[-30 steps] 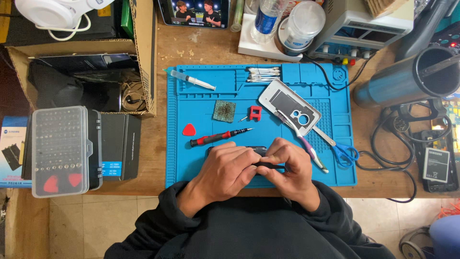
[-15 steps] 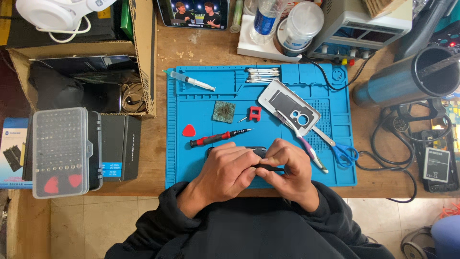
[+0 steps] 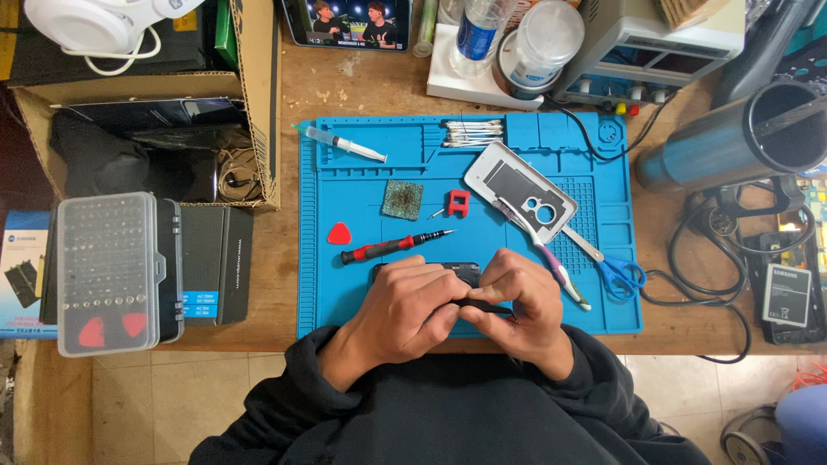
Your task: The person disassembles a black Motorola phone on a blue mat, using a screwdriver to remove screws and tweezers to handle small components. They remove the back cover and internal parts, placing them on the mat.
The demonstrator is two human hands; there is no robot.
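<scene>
**benchnoob:** so what's actually in the hands here? hard to see from overhead.

**solderdad:** Both hands are bunched together at the near edge of the blue work mat (image 3: 362, 293). The left hand (image 3: 405, 310) is curled over a dark phone (image 3: 461, 274), covering most of it; only its top edge pokes out. The right hand (image 3: 521, 306) is pinched narrow around a thin black tool (image 3: 487, 306) that runs across between the two hands. Can't tell what kind of tool, it's mostly hidden by fingers.

**benchnoob:** and the other stuff on the mat?

**solderdad:** A red-handled screwdriver (image 3: 392, 246) lies just beyond the left hand, a red pick (image 3: 339, 233) to its left. Further up there's a small greenish square pad (image 3: 403, 199), a little red block (image 3: 458, 203), a syringe (image 3: 345, 144) and cotton swabs (image 3: 472, 132). A white phone back cover (image 3: 517, 191) sits right of centre with tweezers (image 3: 551, 258) lying over it and blue-handled scissors (image 3: 616, 271) beside it. A clear bit case (image 3: 108, 271) sits on the counter (image 3: 276, 275), well to the left.
</scene>
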